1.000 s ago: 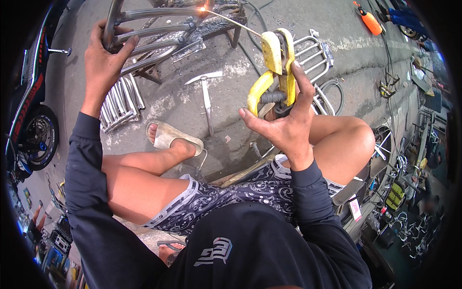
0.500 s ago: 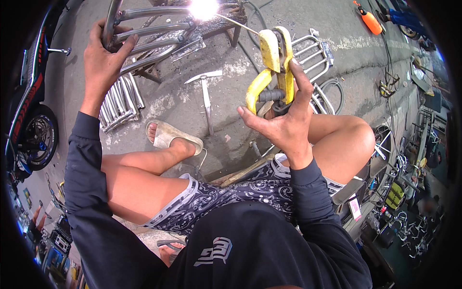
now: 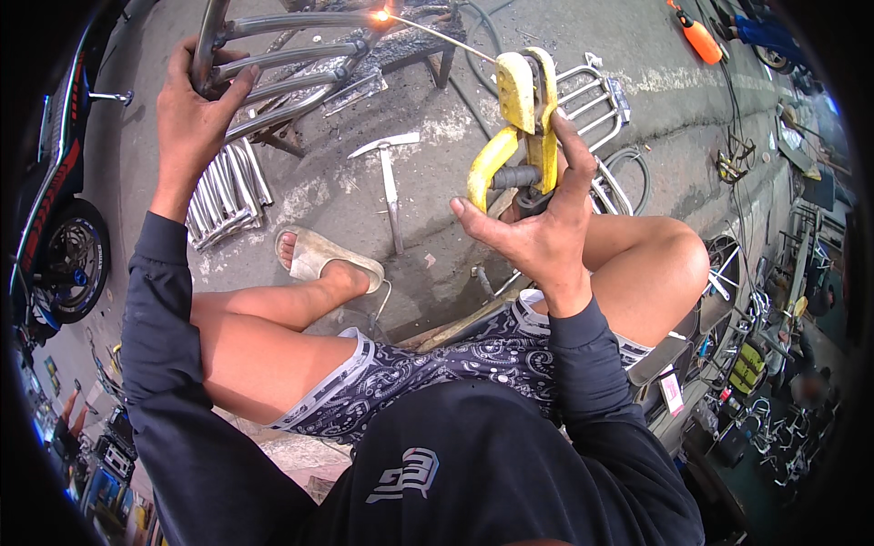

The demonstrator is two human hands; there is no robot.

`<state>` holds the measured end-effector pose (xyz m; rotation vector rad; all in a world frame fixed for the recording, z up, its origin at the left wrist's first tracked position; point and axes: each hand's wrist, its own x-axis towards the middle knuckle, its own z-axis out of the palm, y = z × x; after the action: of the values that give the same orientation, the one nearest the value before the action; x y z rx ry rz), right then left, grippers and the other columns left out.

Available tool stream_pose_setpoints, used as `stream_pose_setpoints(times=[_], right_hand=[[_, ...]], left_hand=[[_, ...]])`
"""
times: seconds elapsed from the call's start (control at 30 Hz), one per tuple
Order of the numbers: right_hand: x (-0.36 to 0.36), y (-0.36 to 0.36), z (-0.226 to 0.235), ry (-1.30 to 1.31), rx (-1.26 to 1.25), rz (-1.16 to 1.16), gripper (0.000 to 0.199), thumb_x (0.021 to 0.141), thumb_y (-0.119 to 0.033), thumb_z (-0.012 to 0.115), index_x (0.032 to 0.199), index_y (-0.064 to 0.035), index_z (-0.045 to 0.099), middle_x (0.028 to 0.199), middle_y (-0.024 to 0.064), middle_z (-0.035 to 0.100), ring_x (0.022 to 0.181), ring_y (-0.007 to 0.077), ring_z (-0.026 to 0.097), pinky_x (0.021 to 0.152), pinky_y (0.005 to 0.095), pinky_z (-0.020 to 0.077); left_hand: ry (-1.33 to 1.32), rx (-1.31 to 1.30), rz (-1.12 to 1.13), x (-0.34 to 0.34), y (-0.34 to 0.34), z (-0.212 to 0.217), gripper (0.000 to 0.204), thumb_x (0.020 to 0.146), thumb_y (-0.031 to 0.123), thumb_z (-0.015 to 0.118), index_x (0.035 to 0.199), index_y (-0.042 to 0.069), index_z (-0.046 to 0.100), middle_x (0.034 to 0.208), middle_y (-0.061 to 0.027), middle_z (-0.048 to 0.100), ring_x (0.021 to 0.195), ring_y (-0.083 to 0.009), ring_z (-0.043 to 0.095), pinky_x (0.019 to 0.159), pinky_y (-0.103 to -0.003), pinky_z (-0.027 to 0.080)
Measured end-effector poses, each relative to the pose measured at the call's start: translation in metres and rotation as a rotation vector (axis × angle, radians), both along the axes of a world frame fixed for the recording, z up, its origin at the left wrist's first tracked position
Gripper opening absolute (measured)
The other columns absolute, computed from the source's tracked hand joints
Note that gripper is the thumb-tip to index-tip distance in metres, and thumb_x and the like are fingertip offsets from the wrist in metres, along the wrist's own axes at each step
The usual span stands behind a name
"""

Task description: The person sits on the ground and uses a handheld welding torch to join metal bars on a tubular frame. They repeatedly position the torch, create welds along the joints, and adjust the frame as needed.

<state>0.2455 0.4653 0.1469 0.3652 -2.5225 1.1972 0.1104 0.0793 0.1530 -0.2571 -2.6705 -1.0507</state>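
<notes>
My left hand (image 3: 196,114) is closed round a corner of a tubular metal frame (image 3: 296,59) with several parallel bars. In my right hand (image 3: 551,214) is a yellow welding electrode holder (image 3: 517,127), the fingers wrapped about its handle. A thin welding rod (image 3: 446,38) sticks out of the holder's jaws toward the upper left. Its tip is at the frame's upper right end, where a small orange spot glows. The frame lies partly over a dark, crusted metal stand (image 3: 410,59).
A chipping hammer (image 3: 390,187) and a bundle of metal tubes (image 3: 228,196) lie on the concrete. Beyond my right hand are another barred frame (image 3: 587,105) and cable loops (image 3: 630,177). An orange bottle (image 3: 699,41) is farther off. A motorcycle (image 3: 68,246) stands left.
The bright white arc at the rod tip has died down to a small orange glow. My right hand and the holder have shifted slightly right. My left hand has hardly moved.
</notes>
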Motion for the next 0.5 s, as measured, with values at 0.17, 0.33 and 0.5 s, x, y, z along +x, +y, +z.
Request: stream_pose_setpoints(times=[0.17,0.33,0.5], right_hand=[[0.0001,-0.002,-0.0006,-0.018,-0.04,0.015,0.123,0.068,-0.025,0.105,0.163,-0.0039,0.03,0.141,0.0264,0.062,0.121,0.0329,0.071,0.101,0.0422,0.0614],[0.0012,-0.0013,0.0007,-0.049,-0.024,0.006,0.124,0.068,-0.027,0.105,0.164,-0.005,0.03,0.146,0.0265,0.059,0.125,0.0341,0.07,0.104,0.0437,0.0604],[-0.0006,-0.003,0.0001,-0.004,-0.012,0.01,0.123,0.068,-0.026,0.105,0.164,-0.0056,0.03,0.146,0.0258,0.058,0.127,0.0339,0.069,0.105,0.0441,0.0601]], left_hand=[[0.012,-0.017,-0.006,-0.0004,-0.0007,-0.0005,0.056,0.097,0.028,0.087,0.138,0.002,0.06,0.114,-0.01,0.082,0.1,-0.0185,0.08,0.09,-0.034,0.063],[0.008,0.002,-0.013,-0.0005,-0.0019,-0.0008,0.057,0.096,0.027,0.088,0.138,0.001,0.06,0.114,-0.01,0.082,0.1,-0.0189,0.08,0.09,-0.035,0.063],[0.019,-0.029,-0.007,-0.0013,-0.0031,-0.0017,0.057,0.096,0.028,0.087,0.138,0.001,0.06,0.115,-0.0102,0.082,0.1,-0.0197,0.08,0.091,-0.035,0.063]])
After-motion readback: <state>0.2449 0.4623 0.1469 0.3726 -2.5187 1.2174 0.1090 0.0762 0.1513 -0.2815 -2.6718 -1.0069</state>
